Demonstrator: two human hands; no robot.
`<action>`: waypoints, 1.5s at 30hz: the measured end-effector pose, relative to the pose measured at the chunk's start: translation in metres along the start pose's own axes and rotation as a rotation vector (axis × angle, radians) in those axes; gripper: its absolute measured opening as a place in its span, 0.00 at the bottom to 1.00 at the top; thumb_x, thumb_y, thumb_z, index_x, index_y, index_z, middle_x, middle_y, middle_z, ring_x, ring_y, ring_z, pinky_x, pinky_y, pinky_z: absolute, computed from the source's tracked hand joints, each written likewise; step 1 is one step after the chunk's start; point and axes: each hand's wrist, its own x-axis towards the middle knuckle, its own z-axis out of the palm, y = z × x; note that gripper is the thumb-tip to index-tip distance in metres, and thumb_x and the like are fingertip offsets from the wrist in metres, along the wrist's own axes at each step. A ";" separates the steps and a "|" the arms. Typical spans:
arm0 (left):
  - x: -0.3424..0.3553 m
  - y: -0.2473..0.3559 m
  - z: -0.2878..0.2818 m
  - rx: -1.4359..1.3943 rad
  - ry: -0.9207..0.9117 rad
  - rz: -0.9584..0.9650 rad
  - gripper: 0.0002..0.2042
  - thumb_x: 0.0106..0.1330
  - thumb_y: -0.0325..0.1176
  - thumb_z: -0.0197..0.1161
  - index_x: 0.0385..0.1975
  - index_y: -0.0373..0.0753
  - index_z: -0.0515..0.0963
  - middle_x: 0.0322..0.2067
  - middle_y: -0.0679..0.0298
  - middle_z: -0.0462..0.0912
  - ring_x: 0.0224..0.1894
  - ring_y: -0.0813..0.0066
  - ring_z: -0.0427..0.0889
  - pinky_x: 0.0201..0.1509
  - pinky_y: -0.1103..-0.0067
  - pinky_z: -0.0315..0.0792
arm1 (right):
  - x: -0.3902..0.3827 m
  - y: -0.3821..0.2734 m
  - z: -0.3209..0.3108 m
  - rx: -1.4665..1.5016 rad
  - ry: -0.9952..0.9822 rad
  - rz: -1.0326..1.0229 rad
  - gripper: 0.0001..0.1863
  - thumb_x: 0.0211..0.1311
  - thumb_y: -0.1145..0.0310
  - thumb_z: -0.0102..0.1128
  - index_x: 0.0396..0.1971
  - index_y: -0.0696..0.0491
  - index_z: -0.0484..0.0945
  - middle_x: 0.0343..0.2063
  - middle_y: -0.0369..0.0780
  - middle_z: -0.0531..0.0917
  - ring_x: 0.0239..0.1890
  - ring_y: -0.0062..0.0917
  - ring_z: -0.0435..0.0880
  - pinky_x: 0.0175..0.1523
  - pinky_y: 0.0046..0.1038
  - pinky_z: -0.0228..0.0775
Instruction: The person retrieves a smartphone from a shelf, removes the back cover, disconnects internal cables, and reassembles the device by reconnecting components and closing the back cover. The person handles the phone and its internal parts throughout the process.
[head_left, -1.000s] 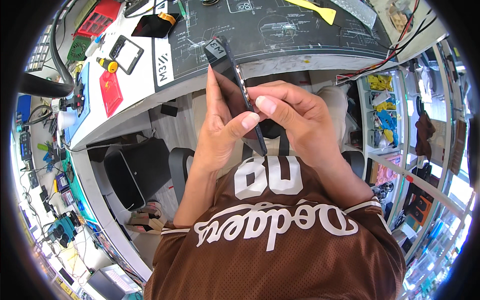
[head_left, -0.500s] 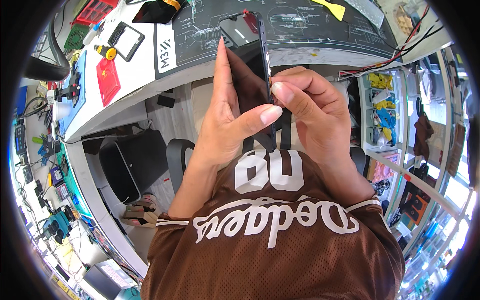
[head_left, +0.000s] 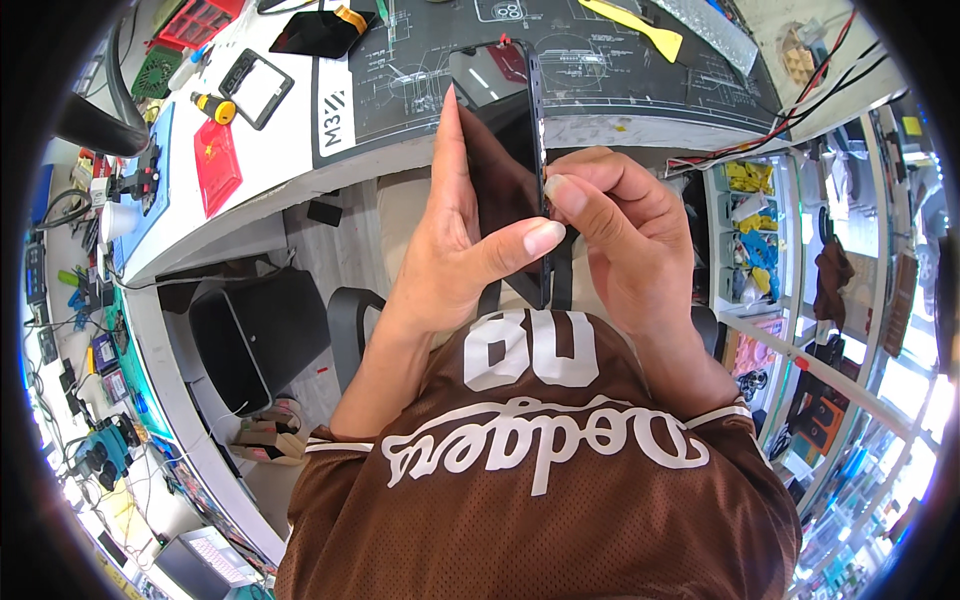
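A dark smartphone (head_left: 505, 145) stands on edge in front of my chest, its glossy face turned left and its narrow side toward my right hand. My left hand (head_left: 445, 235) grips it, with the fingers along the glossy face and the thumb across the lower part of the side edge. My right hand (head_left: 632, 225) is closed in a pinch, thumb and forefinger together against the phone's side edge just above my left thumb. Whatever lies between those fingertips is too small and covered to make out.
Beyond the phone, a black printed mat (head_left: 400, 85) covers the bench. On it lie a yellow scraper (head_left: 660, 40) and a dark screen panel (head_left: 310, 35). Farther left are a phone frame (head_left: 257, 90), a yellow-black screwdriver (head_left: 215, 107) and a red packet (head_left: 217, 165). Loose wires (head_left: 770, 135) hang at right.
The view has shifted slightly, so the bench sits a little lower. Both hands keep their hold at the phone, and the right pinch stays at almost the same place on its edge.
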 end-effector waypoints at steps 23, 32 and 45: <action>0.011 0.003 0.000 0.090 -0.009 0.003 0.63 0.60 0.41 0.78 0.79 0.35 0.27 0.71 0.53 0.53 0.71 0.67 0.57 0.74 0.74 0.53 | 0.010 -0.002 -0.007 -0.008 0.033 -0.023 0.03 0.72 0.79 0.61 0.40 0.60 0.83 0.41 0.38 0.83 0.43 0.17 0.78 0.52 0.22 0.69; 0.011 0.014 0.010 0.002 0.002 0.016 0.62 0.63 0.38 0.77 0.79 0.34 0.26 0.75 0.48 0.51 0.77 0.62 0.53 0.78 0.71 0.49 | 0.011 -0.003 -0.007 -0.025 0.022 -0.041 0.03 0.72 0.79 0.61 0.40 0.60 0.83 0.42 0.37 0.83 0.44 0.17 0.79 0.52 0.22 0.70; 0.008 0.015 0.009 -0.008 -0.012 0.003 0.61 0.63 0.39 0.77 0.79 0.33 0.26 0.75 0.49 0.51 0.77 0.63 0.54 0.79 0.71 0.49 | 0.010 -0.001 -0.006 -0.018 0.014 -0.046 0.03 0.72 0.80 0.61 0.39 0.60 0.83 0.41 0.38 0.83 0.43 0.17 0.78 0.52 0.22 0.69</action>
